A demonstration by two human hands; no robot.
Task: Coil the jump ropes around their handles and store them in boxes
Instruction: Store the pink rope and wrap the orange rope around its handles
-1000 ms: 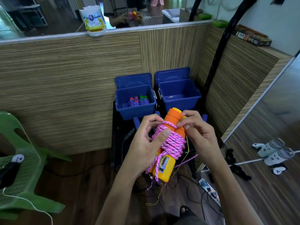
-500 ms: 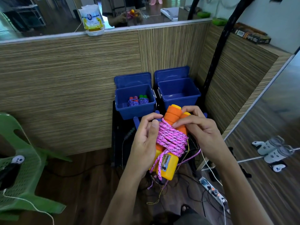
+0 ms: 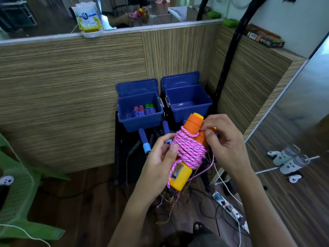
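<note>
I hold a jump rope bundle in front of me: orange-and-yellow handles (image 3: pixel 193 123) wrapped in pink rope (image 3: pixel 188 148). My left hand (image 3: pixel 160 163) grips the bundle from the left, thumb pressed on the coils. My right hand (image 3: pixel 222 139) pinches the rope at the top of the coils against the orange foam. Frayed pink and yellow strands hang below. The left blue box (image 3: pixel 140 120) holds two coiled ropes (image 3: pixel 143 110). Beside it, the right blue box (image 3: pixel 188 104) has nothing visible inside. A blue-handled rope (image 3: pixel 145 141) lies on the black stand (image 3: pixel 122 157).
Wood-grain partition walls enclose the corner behind the boxes. A green plastic chair (image 3: pixel 16 184) stands at the left. A power strip (image 3: pixel 229 209) and cables lie on the wooden floor at lower right. A black pole (image 3: pixel 229 56) rises beside the right box.
The bundle has risen slightly and tilted. My right hand's fingers have shifted to the top turn of the coil, and the blue-handled rope behind has come into view.
</note>
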